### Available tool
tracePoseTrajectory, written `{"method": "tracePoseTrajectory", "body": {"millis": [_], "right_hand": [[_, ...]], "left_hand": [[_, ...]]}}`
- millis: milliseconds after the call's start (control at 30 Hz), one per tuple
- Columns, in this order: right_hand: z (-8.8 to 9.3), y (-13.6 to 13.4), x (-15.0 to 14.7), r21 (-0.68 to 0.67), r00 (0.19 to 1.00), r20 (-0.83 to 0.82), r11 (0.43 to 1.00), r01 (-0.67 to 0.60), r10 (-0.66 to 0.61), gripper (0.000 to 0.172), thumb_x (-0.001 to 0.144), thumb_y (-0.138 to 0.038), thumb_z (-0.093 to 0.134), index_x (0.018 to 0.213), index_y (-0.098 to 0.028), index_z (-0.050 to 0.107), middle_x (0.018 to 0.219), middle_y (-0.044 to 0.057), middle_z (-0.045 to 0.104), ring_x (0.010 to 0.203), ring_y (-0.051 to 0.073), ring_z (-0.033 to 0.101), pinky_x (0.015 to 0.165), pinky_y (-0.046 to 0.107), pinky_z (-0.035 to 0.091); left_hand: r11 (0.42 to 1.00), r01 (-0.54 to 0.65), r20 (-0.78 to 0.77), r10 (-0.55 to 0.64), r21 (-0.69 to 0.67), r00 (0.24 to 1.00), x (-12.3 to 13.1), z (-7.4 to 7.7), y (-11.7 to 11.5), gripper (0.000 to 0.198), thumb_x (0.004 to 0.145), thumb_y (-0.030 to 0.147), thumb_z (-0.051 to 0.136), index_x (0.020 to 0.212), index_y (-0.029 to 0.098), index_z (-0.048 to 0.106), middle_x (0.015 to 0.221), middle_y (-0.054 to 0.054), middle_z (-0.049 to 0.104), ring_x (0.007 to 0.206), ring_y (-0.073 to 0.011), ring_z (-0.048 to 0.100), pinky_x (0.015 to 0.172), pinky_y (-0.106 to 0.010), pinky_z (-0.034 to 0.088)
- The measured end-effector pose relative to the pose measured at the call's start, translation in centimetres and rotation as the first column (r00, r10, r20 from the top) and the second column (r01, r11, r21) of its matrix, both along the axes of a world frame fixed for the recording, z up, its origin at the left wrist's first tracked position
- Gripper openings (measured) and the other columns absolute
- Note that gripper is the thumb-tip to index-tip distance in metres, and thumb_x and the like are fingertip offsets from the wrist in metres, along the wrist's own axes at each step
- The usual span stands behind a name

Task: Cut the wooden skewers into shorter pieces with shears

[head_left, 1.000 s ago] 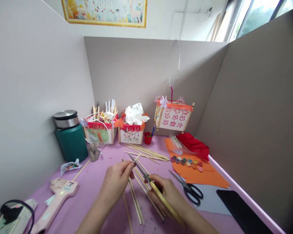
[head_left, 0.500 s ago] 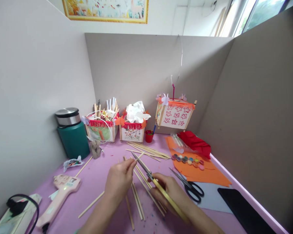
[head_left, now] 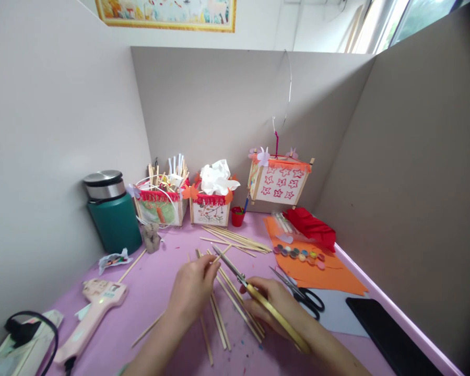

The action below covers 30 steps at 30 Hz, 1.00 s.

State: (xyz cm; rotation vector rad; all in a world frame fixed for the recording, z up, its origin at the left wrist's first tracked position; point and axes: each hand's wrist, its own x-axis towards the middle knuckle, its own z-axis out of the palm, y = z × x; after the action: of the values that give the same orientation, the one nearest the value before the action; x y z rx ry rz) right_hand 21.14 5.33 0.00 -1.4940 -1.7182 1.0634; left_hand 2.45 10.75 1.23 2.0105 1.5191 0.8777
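1 thin stick (head_left: 226, 249) juts past the left hand (head_left: 192, 288), fingers pinching it; right hand (head_left: 271, 302) fingers wrap yellow-handled scissors (head_left: 276, 315).

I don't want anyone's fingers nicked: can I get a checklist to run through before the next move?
1. Left hand gripping its stick: ok, pinched at thumb and fingers.
2. Right hand on the yellow-handled cutting tool: ok, wrapped around its handle.
3. Safe gap between blades and left fingertips: cannot tell; they look close.
4. Space beneath the hands free of loose sticks: not ok, several lie there.
5. Black-handled scissors set down: ok, lying beside the right hand.
6. Glue gun cool: cannot tell.
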Motion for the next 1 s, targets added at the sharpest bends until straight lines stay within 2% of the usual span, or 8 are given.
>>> {"method": "tracePoseTrajectory", "body": {"millis": [100, 233, 400, 533, 633, 700, 833, 1000], "right_hand": [[0.6, -0.1, 0.0, -0.056, 1.000, -0.010, 0.998, 0.025, -0.026, 0.019, 0.071, -0.022, 0.054, 0.087, -0.014, 0.061, 0.057, -0.004, 0.049, 0.047, 0.008, 0.042, 0.044, 0.018, 0.032], [0.6, -0.1, -0.1, -0.030, 1.000, -0.004, 0.999, 0.017, -0.017, 0.016, 0.072, -0.021, 0.054, 0.084, -0.014, 0.062, 0.058, -0.004, 0.049, 0.047, 0.008, 0.042, 0.044, 0.017, 0.032], [-0.3, 0.0, -0.1, 0.029, 1.000, 0.011, 0.999, 0.016, -0.016, 0.015, 0.073, -0.022, 0.054, 0.083, -0.015, 0.063, 0.057, -0.004, 0.050, 0.049, 0.009, 0.044, 0.046, 0.018, 0.033], [-0.7, 0.0, 0.0, 0.050, 0.999, 0.032, 0.999, -0.012, 0.011, 0.014, 0.071, -0.020, 0.055, 0.081, -0.015, 0.064, 0.058, -0.003, 0.052, 0.052, 0.009, 0.046, 0.048, 0.018, 0.033], [-0.8, 0.1, 0.0, 0.030, 0.999, 0.016, 0.999, -0.039, 0.038, 0.013, 0.070, -0.018, 0.053, 0.077, -0.015, 0.064, 0.057, -0.004, 0.049, 0.051, 0.009, 0.044, 0.046, 0.018, 0.031], [-0.8, 0.1, 0.0, 0.013, 0.999, 0.001, 0.999, -0.038, 0.038, 0.011, 0.069, -0.018, 0.054, 0.074, -0.015, 0.063, 0.057, -0.004, 0.048, 0.051, 0.009, 0.043, 0.045, 0.018, 0.030], [-0.6, 0.1, -0.1, -0.070, 0.998, -0.069, 0.998, 0.008, -0.013, 0.015, 0.068, -0.021, 0.056, 0.080, -0.015, 0.063, 0.055, -0.004, 0.049, 0.047, 0.009, 0.042, 0.042, 0.018, 0.030], [-0.3, 0.1, -0.2, -0.102, 0.995, -0.099, 0.995, 0.018, -0.028, 0.016, 0.069, -0.022, 0.057, 0.081, -0.014, 0.063, 0.054, -0.004, 0.048, 0.044, 0.008, 0.042, 0.041, 0.017, 0.030]], "left_hand": [[0.976, -0.055, -0.202, 0.098, 0.209, 0.974, 0.8, -0.4, -0.8, 0.024, 0.087, 0.032, 0.042, 0.097, 0.021, 0.062, 0.089, -0.005, 0.070, 0.080, -0.0192, 0.064, 0.066, -0.026, 0.038], [0.965, -0.084, -0.347, 0.169, 0.247, 0.923, 1.1, -1.0, -0.9, 0.026, 0.091, 0.032, 0.038, 0.088, 0.021, 0.061, 0.082, -0.005, 0.069, 0.070, -0.0191, 0.064, 0.058, -0.026, 0.035], [0.979, -0.036, -0.215, 0.079, 0.198, 0.973, 0.6, -0.9, -0.2, 0.033, 0.090, 0.033, 0.036, 0.077, 0.019, 0.063, 0.069, -0.004, 0.066, 0.064, -0.0161, 0.060, 0.059, -0.025, 0.033], [0.994, 0.043, 0.057, -0.037, -0.105, 0.998, -0.6, -0.2, 0.6, 0.037, 0.084, 0.042, 0.039, 0.069, 0.017, 0.062, 0.048, 0.001, 0.051, 0.046, -0.0110, 0.044, 0.051, -0.023, 0.029], [0.869, 0.178, 0.262, -0.059, -0.461, 0.963, -1.5, 0.2, 1.2, 0.041, 0.080, 0.051, 0.039, 0.082, 0.016, 0.061, 0.045, 0.006, 0.044, 0.034, -0.0075, 0.025, 0.040, -0.022, 0.019], [0.844, 0.193, 0.267, -0.061, -0.501, 0.962, -1.6, 0.3, 1.3, 0.042, 0.079, 0.051, 0.038, 0.083, 0.016, 0.061, 0.046, 0.005, 0.048, 0.034, -0.0076, 0.024, 0.040, -0.022, 0.019], [0.996, 0.039, 0.040, -0.036, -0.085, 0.999, -0.6, 0.2, 0.5, 0.034, 0.084, 0.041, 0.040, 0.080, 0.017, 0.064, 0.065, -0.003, 0.065, 0.059, -0.0144, 0.055, 0.059, -0.024, 0.036], [0.980, -0.025, -0.209, 0.068, 0.199, 0.975, 0.3, -0.7, -0.3, 0.030, 0.089, 0.033, 0.037, 0.085, 0.020, 0.063, 0.078, -0.006, 0.068, 0.070, -0.0175, 0.061, 0.063, -0.025, 0.035]]}}
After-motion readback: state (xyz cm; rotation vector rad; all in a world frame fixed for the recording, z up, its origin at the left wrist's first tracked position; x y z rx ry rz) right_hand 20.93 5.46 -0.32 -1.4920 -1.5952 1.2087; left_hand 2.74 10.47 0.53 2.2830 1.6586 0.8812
